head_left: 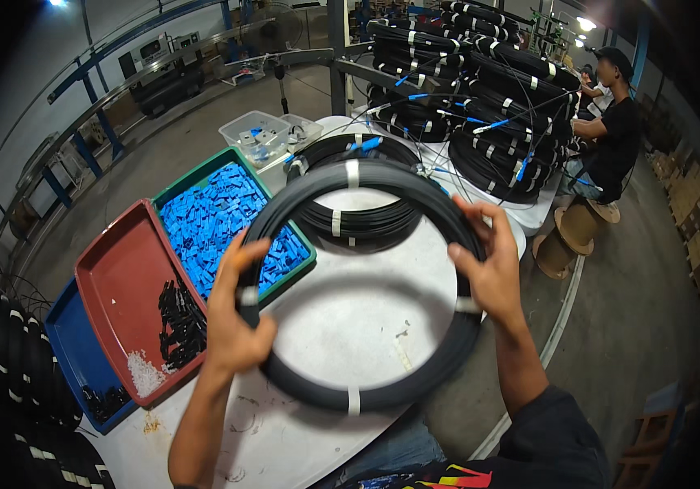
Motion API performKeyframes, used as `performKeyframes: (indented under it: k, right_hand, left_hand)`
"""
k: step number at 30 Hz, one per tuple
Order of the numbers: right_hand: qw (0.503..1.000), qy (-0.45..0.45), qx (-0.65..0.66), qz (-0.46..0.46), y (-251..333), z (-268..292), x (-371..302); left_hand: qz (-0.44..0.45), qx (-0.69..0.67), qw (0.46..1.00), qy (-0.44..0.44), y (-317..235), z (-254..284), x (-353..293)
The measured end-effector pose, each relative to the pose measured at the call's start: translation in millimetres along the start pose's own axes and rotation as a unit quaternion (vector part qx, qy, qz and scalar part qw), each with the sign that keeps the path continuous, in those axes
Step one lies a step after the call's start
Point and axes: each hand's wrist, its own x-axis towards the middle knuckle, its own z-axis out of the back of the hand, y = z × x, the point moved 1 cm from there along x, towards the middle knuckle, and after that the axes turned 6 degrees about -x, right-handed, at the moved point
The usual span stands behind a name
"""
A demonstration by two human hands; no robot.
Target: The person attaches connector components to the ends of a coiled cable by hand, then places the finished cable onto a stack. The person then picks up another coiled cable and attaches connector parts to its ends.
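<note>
Between my two hands I hold up a coil of black cable (342, 398), bound with white tape at several spots. My left hand (236, 318) grips its left side, fingers over the ring and thumb toward the inside. On the other side my right hand (490, 261) is closed round the ring, thumb on its inner edge. The held coil is tilted above the white table (350, 281) and casts a shadow there. Just behind it, another taped black cable coil (358, 232) lies on the table, with a blue connector (366, 145) on top.
To the left stand a green tray (311, 259) of blue plastic parts, a red tray (114, 285) with black and clear pieces, and a blue tray (65, 326). Coil stacks (505, 106) rise at the back. A co-worker (611, 122) stands at the right beside cable spools (566, 240).
</note>
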Motion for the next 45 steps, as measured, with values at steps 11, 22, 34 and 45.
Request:
performKeyframes:
  k: [11,22,34,45]
  right_hand:
    - [0.986,-0.068,-0.125,-0.091,-143,2,188]
    - [0.983,-0.042,-0.108,-0.143,-204,-16,239]
    - [0.974,-0.009,-0.137,-0.178,-187,-15,227]
    - [0.971,0.017,-0.160,-0.176,-178,-22,217]
  left_hand:
    - [0.117,-0.112,0.973,0.163,153,-64,215]
    - [0.139,-0.079,0.969,0.187,222,-87,263]
    - [0.172,-0.006,0.951,0.257,209,-80,270]
    - [0.139,0.001,0.946,0.292,215,-71,267]
